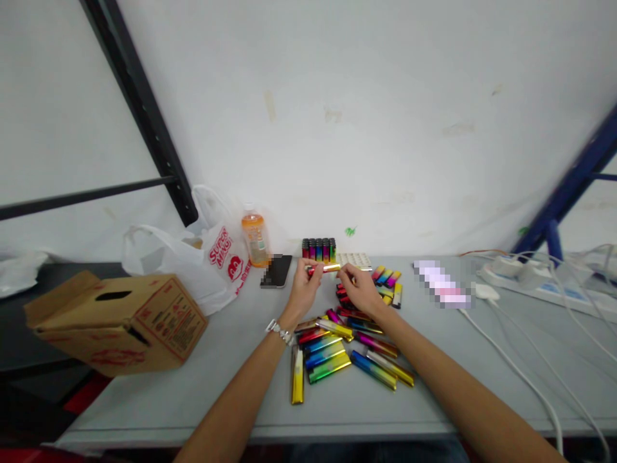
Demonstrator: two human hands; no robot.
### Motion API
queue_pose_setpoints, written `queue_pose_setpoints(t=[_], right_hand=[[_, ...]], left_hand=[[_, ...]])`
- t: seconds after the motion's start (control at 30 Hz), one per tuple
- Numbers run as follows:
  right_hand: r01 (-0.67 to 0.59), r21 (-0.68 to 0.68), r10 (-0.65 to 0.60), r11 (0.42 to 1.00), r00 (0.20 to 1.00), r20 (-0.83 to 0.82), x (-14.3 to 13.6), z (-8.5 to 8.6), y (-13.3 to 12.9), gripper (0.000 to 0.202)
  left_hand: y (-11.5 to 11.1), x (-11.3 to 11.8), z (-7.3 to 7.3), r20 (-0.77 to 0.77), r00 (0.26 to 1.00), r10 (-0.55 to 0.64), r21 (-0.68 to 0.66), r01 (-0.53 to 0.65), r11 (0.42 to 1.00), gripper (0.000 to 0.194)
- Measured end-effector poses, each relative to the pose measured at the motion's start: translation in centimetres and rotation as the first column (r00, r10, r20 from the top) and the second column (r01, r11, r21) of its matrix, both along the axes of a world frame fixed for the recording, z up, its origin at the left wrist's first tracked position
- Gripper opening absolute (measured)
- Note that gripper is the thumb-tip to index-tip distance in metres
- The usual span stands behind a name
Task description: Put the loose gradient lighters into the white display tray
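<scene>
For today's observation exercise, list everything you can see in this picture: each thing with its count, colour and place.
Grey table: one, spans the foreground.
Shiny metallic multicoloured lighters: a loose pile, too many to count surely, table centre.
Upright lighters in a tray: about five, by the wall.
Brown cardboard box: one, table left.
White plastic bag with red print: one, behind the box.
Orange drink bottle: one, by the wall.
Black phone: one, lying flat beside the bottle.
White power strip with cables: one, right.
Left hand, right hand: together hold one red-gold lighter.
</scene>
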State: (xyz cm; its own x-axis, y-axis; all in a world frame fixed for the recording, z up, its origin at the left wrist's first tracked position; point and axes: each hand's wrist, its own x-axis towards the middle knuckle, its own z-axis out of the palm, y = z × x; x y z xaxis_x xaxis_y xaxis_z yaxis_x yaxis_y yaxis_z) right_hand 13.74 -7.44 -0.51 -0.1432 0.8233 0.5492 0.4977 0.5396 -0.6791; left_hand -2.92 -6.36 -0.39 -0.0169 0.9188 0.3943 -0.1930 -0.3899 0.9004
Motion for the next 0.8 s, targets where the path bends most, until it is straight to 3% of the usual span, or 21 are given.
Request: queue_pose_setpoints(t=[0.23, 0.4, 0.53, 0.7, 0.8], right_hand=[[0.029, -0.005, -0.029, 1.000, 1.000, -0.010, -0.2, 0.0, -0.1, 0.025], [0.051, -0.018, -0.052, 0.999, 0.998, -0.036, -0.2, 0.4, -0.2, 0.032], [0.050, -0.022, -0.051, 0.999, 0.998, -0.044, -0.2, 0.6, -0.3, 0.036], [0.040, -0.026, -0.041, 0.999, 0.998, -0.046, -0.1, 0.5, -0.2, 0.039], [0.029, -0.023, -0.030, 0.999, 0.999, -0.041, -0.1, 0.3, -0.2, 0.040]], left_hand=[[-0.2, 0.4, 0.4, 0.163, 0.984, 0.078, -0.094, -0.063, 0.994, 0.034], [-0.8, 1.3, 0.9, 0.360, 0.932, -0.030, -0.188, 0.104, 0.977, 0.037], [-1.1, 1.2, 1.5, 0.455, 0.890, -0.025, -0.251, 0.156, 0.955, 0.035], [-1.3, 0.9, 1.7, 0.437, 0.896, 0.076, -0.307, 0.070, 0.949, 0.042], [-1.6, 1.0, 1.6, 0.300, 0.954, 0.022, -0.267, 0.061, 0.962, 0.045]])
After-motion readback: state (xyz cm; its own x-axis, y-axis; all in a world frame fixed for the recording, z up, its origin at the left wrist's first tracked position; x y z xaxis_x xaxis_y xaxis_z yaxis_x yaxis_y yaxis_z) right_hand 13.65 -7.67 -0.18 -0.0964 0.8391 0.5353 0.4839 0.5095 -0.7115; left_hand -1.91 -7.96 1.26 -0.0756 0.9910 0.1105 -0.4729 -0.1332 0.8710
